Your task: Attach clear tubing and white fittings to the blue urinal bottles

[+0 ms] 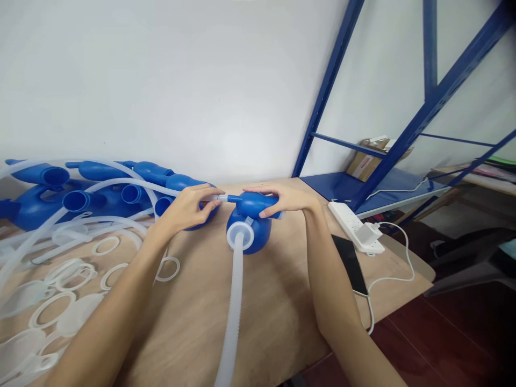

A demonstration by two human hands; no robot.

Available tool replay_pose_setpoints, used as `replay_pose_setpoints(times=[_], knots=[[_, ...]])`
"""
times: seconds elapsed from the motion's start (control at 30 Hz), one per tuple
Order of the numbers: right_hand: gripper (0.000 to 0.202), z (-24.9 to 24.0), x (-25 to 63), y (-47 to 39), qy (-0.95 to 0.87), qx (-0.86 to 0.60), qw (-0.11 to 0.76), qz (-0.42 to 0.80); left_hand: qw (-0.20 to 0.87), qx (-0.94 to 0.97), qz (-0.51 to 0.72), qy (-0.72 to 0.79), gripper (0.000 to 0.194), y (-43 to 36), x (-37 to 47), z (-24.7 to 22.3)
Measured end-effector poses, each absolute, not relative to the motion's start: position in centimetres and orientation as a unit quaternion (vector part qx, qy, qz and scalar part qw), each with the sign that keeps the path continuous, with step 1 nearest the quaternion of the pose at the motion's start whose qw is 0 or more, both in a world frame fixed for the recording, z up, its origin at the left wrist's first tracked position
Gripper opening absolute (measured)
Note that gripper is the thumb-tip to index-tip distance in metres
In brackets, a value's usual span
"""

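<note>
A blue plastic vessel (262, 236) stands on the wooden table in front of me, a thin spout (233, 199) pointing left from its upper part. My right hand (288, 198) is closed around that upper part, thumb in front and fingers over the top. Between the thumb and fingers of my left hand (187, 207) is the end of a clear tube (221, 198), which meets the spout's tip. How far the tube goes onto it I cannot tell. A translucent ribbed hose (234, 306) runs from the vessel's white round cap (230, 236) toward me.
Several more blue vessels (107, 203) lie along the wall at left, with looped tubing among them. White rings (52, 310) and translucent lids (24, 299) spread in front. On the right are a black phone (350, 263), a power strip (350, 223) and a blue metal shelf (403, 188).
</note>
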State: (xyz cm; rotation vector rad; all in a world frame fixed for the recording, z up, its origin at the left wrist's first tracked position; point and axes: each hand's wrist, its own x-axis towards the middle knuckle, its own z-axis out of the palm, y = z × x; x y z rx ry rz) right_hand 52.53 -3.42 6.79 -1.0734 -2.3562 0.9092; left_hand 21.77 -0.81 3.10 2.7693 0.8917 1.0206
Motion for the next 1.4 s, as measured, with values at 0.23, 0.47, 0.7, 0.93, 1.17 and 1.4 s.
replay_pose_setpoints(times=[0.23, 0.47, 0.7, 0.93, 1.17, 1.4], knots=[[0.079, 6.1, 52.6, -2.7, -0.836, -0.361, 0.213, 0.355, 0.024, 0.904, 0.322, 0.279, 0.04, -0.9, 22.5, 2.7], [0.078, 6.2, 52.3, -2.7, -0.83, -0.372, 0.217, 0.355, 0.067, 0.906, 0.342, 0.239, 0.038, -0.5, 22.6, 2.5], [0.071, 5.9, 51.6, -2.9, -0.807, -0.382, 0.253, 0.373, 0.062, 0.888, 0.392, 0.231, 0.033, -0.6, 23.3, 2.2], [0.071, 5.7, 51.9, -2.5, -0.813, -0.372, 0.256, 0.368, 0.042, 0.871, 0.431, 0.231, 0.031, -1.3, 24.3, 1.5], [0.071, 5.9, 51.8, -2.7, -0.822, -0.377, 0.24, 0.354, 0.077, 0.882, 0.394, 0.246, 0.033, -1.7, 24.7, 2.5], [0.074, 6.3, 51.8, -3.0, -0.815, -0.393, 0.226, 0.36, 0.12, 0.885, 0.339, 0.296, 0.039, -1.9, 24.7, 3.8]])
